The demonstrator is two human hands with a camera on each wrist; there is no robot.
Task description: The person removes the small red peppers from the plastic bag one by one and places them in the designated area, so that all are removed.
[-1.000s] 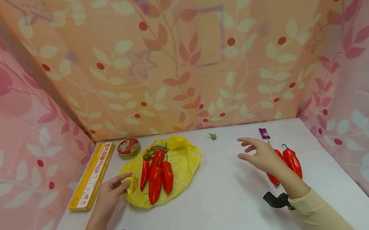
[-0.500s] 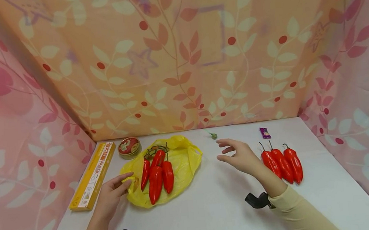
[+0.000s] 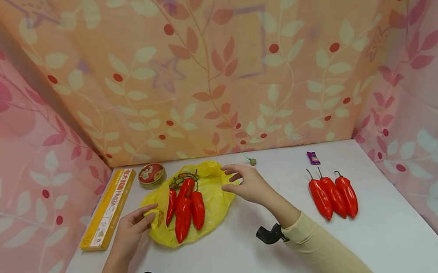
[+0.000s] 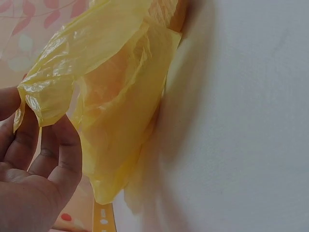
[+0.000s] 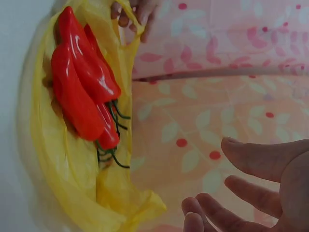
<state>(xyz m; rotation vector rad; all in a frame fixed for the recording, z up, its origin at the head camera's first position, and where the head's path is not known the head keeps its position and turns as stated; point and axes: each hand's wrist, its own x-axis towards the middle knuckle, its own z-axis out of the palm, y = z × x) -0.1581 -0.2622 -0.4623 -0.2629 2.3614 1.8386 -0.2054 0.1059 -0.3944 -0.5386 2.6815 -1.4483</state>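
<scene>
A yellow plastic bag (image 3: 214, 211) lies spread on the white table, with several red chili peppers (image 3: 183, 219) on it, their green stems toward the back. My left hand (image 3: 130, 230) pinches the bag's left edge between thumb and fingers; in the left wrist view the thin plastic (image 4: 53, 104) bunches at the fingertips. My right hand (image 3: 249, 185) is at the bag's right edge, thumb and fingers spread apart with nothing between them. The right wrist view shows these fingers (image 5: 251, 195) apart from the bag's rim.
Three more red chili peppers (image 3: 333, 198) lie side by side at the right. Behind them is a small purple wrapped sweet (image 3: 313, 158). A green lollipop (image 3: 252, 161) lies at the back middle. At the left are a round red tin (image 3: 152, 175) and a long yellow pasta box (image 3: 109, 210).
My right hand has moved left from over the three peppers at the right to the bag's right edge. The left hand has kept its pinch on the bag.
</scene>
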